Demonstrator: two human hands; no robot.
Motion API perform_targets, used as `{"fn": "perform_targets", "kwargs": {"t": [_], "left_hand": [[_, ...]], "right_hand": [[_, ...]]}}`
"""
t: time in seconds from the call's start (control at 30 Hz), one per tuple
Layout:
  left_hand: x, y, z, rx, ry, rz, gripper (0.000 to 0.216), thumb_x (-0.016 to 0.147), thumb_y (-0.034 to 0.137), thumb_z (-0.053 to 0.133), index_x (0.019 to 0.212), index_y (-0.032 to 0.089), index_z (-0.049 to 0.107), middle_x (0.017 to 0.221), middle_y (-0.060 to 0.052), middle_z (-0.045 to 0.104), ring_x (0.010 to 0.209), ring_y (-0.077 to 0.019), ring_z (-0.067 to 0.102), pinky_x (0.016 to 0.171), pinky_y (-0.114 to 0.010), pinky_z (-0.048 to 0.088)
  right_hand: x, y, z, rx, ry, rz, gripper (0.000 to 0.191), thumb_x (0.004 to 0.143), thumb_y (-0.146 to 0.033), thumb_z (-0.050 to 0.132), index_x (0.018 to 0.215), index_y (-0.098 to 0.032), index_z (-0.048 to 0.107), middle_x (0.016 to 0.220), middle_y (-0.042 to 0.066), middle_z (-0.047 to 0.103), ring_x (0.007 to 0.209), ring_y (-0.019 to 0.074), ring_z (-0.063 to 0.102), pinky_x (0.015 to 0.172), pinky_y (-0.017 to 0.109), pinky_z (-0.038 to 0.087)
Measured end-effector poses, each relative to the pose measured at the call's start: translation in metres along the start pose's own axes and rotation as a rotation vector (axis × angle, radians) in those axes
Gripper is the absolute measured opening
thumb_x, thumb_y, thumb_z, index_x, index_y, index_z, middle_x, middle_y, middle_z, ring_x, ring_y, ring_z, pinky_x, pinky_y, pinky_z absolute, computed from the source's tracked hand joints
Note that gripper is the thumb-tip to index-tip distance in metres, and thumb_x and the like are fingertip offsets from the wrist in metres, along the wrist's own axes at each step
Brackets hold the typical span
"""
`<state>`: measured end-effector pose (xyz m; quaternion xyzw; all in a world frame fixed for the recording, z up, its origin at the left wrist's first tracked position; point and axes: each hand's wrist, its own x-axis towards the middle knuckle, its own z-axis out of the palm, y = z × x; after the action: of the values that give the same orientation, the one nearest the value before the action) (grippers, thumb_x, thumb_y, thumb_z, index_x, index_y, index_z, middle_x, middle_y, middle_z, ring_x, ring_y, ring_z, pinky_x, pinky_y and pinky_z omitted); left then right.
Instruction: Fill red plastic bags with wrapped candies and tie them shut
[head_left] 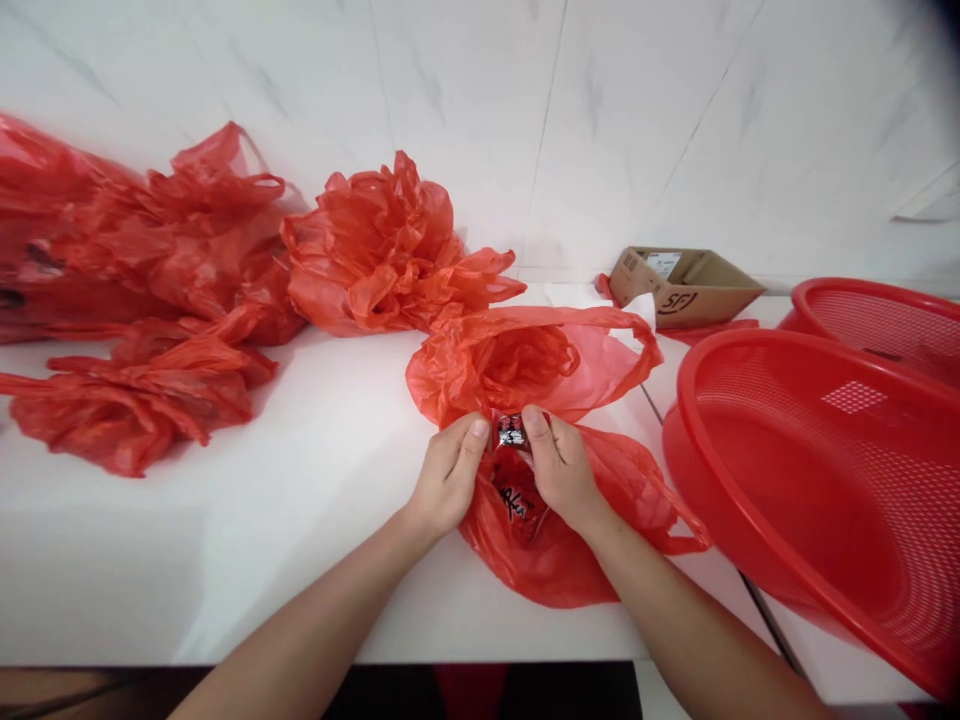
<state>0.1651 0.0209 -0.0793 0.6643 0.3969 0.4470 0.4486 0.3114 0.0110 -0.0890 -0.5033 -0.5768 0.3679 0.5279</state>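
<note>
We see two hands and one small packet [511, 432] between them. The left hand [446, 475] and the right hand [562, 470] each pinch its top edge, with the thumb pressed on the front and the other fingers curled behind it, out of sight. The packet is at the mouth of one red bag [577, 565], which lies on the white counter [300, 500] near the front edge. Its print is too small to read. More dark print shows through the plastic below, but we cannot tell what it belongs to. Behind stand one open bag [525, 355] and one crumpled bunch [382, 250]. At far left is a heap [150, 250] of red bags — overlapping and cut by the frame, so we cannot count them. On the right are two red baskets — the near basket [810, 470] and the far basket [877, 310], both cut off — and one cardboard box [686, 285].
</note>
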Motion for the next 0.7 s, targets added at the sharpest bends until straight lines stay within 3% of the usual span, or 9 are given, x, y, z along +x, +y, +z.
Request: {"fn": "perform_targets", "kwargs": {"t": [0.33, 0.53, 0.7], "left_hand": [[0.001, -0.003, 0.002, -0.131, -0.083, -0.059, 0.04, 0.093, 0.054, 0.043, 0.073, 0.019, 0.046, 0.071, 0.002, 0.046, 0.067, -0.014, 0.042, 0.064, -0.026, 0.038], [0.002, 0.003, 0.004, -0.347, -0.116, -0.154, 0.037, 0.09, 0.051, 0.053, 0.073, 0.018, 0.051, 0.071, 0.0, 0.056, 0.068, -0.0142, 0.051, 0.069, -0.027, 0.044], [0.002, 0.008, 0.003, -0.55, -0.136, -0.276, 0.039, 0.086, 0.05, 0.059, 0.065, 0.02, 0.045, 0.061, 0.0, 0.059, 0.057, -0.0147, 0.057, 0.062, -0.028, 0.048]], "right_hand": [[-0.002, -0.003, 0.003, 0.002, -0.028, -0.004, 0.046, 0.096, -0.055, 0.037, 0.067, -0.02, 0.042, 0.06, -0.002, 0.042, 0.054, 0.0095, 0.038, 0.048, 0.023, 0.031], [0.001, -0.011, 0.004, 0.213, -0.053, 0.145, 0.055, 0.088, -0.068, 0.043, 0.06, -0.02, 0.042, 0.052, -0.004, 0.038, 0.045, 0.0076, 0.033, 0.042, 0.022, 0.03], [0.002, -0.022, 0.003, 0.23, -0.102, 0.19, 0.062, 0.085, -0.073, 0.042, 0.053, -0.02, 0.042, 0.042, -0.005, 0.034, 0.038, 0.0067, 0.03, 0.038, 0.023, 0.028]]}}
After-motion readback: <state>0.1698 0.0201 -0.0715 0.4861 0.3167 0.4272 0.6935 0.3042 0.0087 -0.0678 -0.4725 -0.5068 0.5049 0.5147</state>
